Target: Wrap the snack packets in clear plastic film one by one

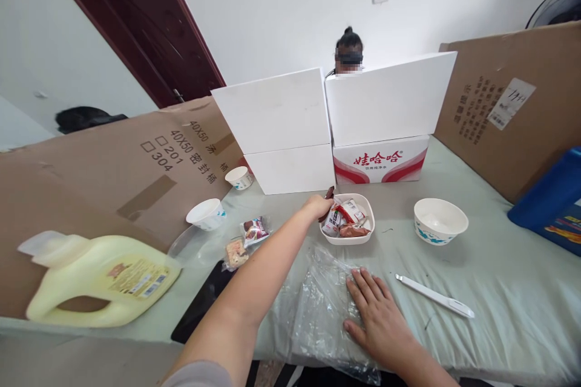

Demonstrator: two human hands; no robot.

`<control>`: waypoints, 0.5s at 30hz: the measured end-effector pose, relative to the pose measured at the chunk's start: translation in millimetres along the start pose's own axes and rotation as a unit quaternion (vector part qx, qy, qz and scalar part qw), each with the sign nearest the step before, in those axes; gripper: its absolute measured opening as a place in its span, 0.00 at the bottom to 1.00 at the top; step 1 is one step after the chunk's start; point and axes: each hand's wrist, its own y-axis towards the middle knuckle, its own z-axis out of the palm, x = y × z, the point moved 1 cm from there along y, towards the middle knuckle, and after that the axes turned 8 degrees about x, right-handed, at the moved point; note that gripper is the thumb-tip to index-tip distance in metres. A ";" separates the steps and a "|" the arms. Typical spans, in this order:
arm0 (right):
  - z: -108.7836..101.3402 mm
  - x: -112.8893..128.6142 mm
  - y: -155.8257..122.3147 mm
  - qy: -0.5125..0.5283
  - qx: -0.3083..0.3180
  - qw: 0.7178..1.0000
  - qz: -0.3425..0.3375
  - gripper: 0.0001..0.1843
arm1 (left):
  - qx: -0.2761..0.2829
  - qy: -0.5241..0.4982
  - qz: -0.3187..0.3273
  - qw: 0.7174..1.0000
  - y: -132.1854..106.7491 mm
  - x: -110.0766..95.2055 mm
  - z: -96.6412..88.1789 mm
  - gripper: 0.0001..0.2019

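Note:
My left hand [314, 207] reaches out to the left rim of a white square bowl [348, 240], its fingers closed on a narrow dark-brown packet [327, 202]. The fingertips are partly hidden. Several wrapped snacks [352, 211] lie inside this bowl in red, white and brown packaging. Nearer to me, my right hand [382, 321] rests flat with its fingers spread, pressing on the right edge of a crumpled clear plastic bag [318, 314].
Right of my right hand lie a white slim tool [434, 295] and a paper bowl [440, 221]. Left are two snack packs [255, 230], a black flat object [202, 302], paper cups [206, 214] and a yellow jug [100, 281]. White boxes [290, 127] stand behind; a person [349, 51] sits beyond.

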 end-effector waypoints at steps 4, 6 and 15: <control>2.0 -0.5 0.0 0.001 -0.016 1.000 -0.004 0.38 | 0.052 -0.078 0.036 0.995 -7.1 -0.1 4.6 0.15; 1.4 -0.7 0.1 0.003 -0.018 1.000 -0.007 0.38 | 0.056 -0.097 0.045 0.993 -7.9 -0.1 4.2 0.15; 1.2 -0.9 -0.6 0.012 -0.011 1.000 -0.004 0.38 | -0.073 -0.033 0.004 0.997 4.0 9.5 -6.2 0.18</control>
